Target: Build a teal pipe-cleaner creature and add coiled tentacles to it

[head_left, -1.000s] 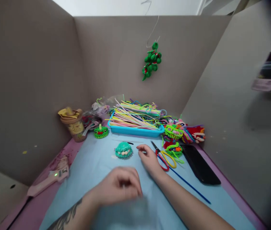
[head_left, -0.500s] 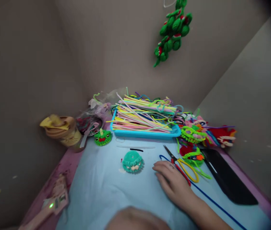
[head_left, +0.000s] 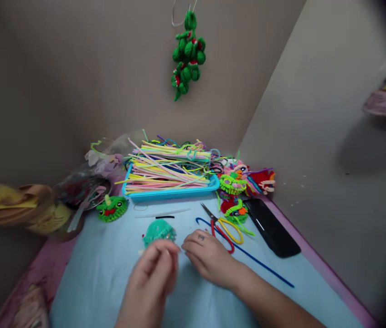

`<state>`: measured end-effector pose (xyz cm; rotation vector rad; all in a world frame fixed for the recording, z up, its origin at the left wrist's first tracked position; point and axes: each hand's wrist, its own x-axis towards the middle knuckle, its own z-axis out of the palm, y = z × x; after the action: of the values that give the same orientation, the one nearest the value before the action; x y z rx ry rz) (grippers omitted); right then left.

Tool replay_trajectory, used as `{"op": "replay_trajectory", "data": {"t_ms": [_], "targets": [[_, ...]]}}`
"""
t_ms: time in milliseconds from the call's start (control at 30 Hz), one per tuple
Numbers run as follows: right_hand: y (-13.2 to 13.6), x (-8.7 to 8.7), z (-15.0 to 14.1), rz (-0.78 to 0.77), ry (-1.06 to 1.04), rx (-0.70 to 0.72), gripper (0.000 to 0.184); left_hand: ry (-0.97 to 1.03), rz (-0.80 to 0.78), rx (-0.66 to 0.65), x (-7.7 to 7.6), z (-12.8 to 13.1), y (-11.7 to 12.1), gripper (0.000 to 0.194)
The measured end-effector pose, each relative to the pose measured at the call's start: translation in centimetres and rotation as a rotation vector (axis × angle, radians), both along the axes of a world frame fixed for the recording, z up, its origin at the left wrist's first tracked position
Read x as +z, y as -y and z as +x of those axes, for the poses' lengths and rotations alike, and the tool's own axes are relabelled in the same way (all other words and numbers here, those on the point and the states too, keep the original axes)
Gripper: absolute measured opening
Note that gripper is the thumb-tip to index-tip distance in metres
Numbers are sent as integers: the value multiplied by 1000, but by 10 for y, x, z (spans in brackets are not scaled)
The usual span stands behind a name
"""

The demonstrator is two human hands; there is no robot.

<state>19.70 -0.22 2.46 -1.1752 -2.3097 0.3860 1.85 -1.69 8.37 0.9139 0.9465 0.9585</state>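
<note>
My left hand (head_left: 153, 280) is raised over the cloth in front of a teal fuzzy pipe-cleaner ornament (head_left: 158, 230), hiding its lower part. Its thumb and forefinger are pressed together in a pinch, and anything between them is too small to make out. Just to the right, my right hand (head_left: 208, 255) rests on the cloth, open, with its fingers slightly bent. Beside it lie scissors (head_left: 222, 228) with one red and one yellow handle, and a long blue pipe cleaner (head_left: 257, 260). Behind the ornament are a short black piece (head_left: 164, 217) and a pale strip (head_left: 175, 211).
A blue tray (head_left: 175, 195) heaped with pipe cleaners stands at the back. A green ornament with eyes (head_left: 111, 208) is on the left, near a blurred pot (head_left: 51, 218). Colourful ornaments (head_left: 233, 184) and a black object (head_left: 275, 230) lie right. Green ornaments (head_left: 187, 54) hang above.
My left hand has come up from the bottom edge towards the teal ornament, its fingers now pinched. The whole view has swung right; my right hand still rests near the scissors.
</note>
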Motion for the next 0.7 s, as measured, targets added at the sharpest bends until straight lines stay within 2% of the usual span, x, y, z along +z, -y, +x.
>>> {"op": "replay_trajectory", "data": {"t_ms": [67,100,133,300,400,467,567,667,700], "targets": [[2,0,-7,-22,4,18,19,-147,134,319,-13,-4,-14,27],[1,0,-9,-40,16,17,19,-239,195,409,-21,-8,-22,27],[1,0,-12,-61,37,7,18,-339,263,458,-28,-13,-32,27],[-4,3,-15,-183,200,-37,13,-907,487,480,-58,-45,-68,32],[1,-2,-13,-186,149,-29,12,-1159,550,393,-64,-59,-75,34],[6,-13,-13,-160,71,-18,10,-1237,555,298,-65,-66,-77,36],[10,-36,-15,-100,-2,-8,11,-1197,603,86,-66,-74,-79,37],[8,-54,-15,69,-79,13,7,-1099,641,-103,-69,-82,-80,39],[7,-56,-14,42,-82,33,6,-1083,641,-144,-71,-85,-80,40]]}}
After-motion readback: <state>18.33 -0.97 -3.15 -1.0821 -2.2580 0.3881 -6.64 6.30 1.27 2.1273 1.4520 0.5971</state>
